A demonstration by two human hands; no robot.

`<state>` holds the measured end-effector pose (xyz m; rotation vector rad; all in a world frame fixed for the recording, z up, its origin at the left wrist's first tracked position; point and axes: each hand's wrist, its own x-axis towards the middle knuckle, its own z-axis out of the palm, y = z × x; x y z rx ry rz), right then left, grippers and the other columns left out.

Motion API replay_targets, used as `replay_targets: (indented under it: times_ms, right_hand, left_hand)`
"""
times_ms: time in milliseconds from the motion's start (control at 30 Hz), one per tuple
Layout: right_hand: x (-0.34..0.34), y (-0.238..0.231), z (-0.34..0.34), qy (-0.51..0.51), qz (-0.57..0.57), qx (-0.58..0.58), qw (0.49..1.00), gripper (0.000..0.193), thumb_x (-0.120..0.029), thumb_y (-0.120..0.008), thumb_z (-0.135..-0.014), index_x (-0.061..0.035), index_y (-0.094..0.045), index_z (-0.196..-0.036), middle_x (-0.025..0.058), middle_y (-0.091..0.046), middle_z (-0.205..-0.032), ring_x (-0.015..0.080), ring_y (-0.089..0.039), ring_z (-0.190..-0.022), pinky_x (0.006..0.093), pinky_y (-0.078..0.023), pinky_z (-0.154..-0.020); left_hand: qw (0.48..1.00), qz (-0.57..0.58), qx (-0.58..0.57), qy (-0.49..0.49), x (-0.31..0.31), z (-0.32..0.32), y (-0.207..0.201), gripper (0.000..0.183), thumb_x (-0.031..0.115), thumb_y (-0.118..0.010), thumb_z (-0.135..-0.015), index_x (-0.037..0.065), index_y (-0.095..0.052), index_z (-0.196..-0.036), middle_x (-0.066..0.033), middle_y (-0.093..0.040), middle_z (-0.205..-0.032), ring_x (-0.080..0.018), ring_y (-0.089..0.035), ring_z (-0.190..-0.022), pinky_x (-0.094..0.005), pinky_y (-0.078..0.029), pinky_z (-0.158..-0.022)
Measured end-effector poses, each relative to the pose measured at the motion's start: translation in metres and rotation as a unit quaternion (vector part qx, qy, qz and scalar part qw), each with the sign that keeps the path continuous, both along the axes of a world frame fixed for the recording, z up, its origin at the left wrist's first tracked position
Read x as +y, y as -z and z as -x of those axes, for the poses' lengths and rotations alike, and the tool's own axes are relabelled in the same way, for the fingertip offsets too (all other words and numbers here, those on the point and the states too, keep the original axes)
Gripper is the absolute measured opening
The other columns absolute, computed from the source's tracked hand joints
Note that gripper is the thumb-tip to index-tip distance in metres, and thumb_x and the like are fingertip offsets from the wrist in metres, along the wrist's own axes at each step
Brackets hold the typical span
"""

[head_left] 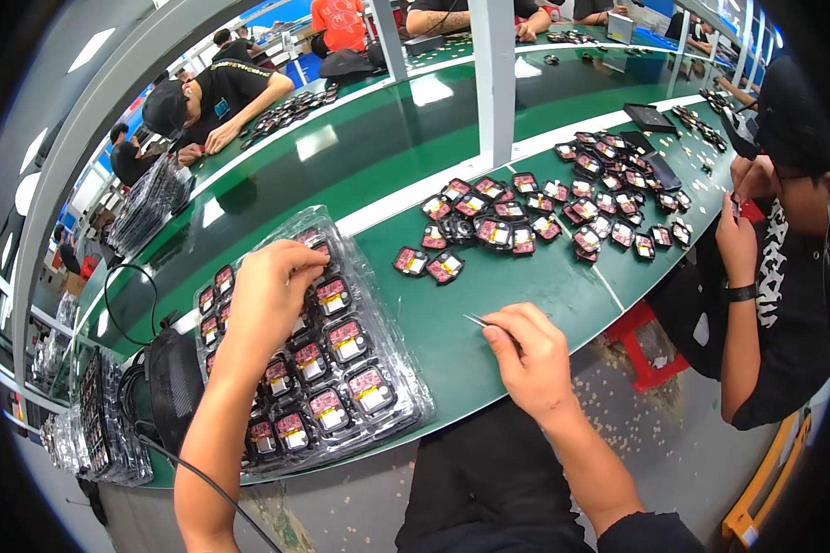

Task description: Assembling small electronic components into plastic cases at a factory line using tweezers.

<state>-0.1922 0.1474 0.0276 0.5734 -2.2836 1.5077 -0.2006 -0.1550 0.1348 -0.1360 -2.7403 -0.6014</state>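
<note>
Left fingers [304,257] over tray [399,358]; right fingers [500,345] grip tweezers [476,321].

Head-worn fisheye, facing forward-down, near green worktop [424,318]

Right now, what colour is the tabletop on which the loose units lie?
Green; the tabletop shows best in the head view, between the tray and the right hand.
</note>
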Motion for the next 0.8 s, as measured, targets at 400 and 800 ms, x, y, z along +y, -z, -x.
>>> replay_targets:
  times_ms: [400, 800]
  right_hand:
    - [0.000, -0.007, -0.001, -0.004, -0.020, -0.034, 0.999, 0.010, -0.010, -0.070, -0.096, -0.0015, -0.072, -0.100, 0.0099, -0.069, -0.093, 0.0285, -0.068, -0.072, 0.0372, -0.053, -0.064]
    - [-0.004, -0.003, -0.002, 0.017, -0.037, -0.006, 0.999, 0.010, -0.013, -0.070, -0.096, -0.0030, -0.072, -0.099, 0.0100, -0.069, -0.092, 0.0316, -0.069, -0.073, 0.0397, -0.054, -0.064]
  left_hand:
    - [0.998, 0.041, 0.043, 0.014, 0.000, -0.004, 0.009, 0.014, -0.001, -0.073, -0.086, -0.002, -0.076, -0.100, -0.0166, -0.073, -0.095, -0.0325, -0.071, -0.086, -0.0374, -0.055, -0.077]
    - [0.987, 0.132, 0.090, 0.006, 0.003, -0.004, 0.011, 0.010, 0.012, -0.071, -0.090, 0.005, -0.077, -0.095, -0.0109, -0.073, -0.093, -0.0340, -0.071, -0.085, -0.0431, -0.056, -0.076]
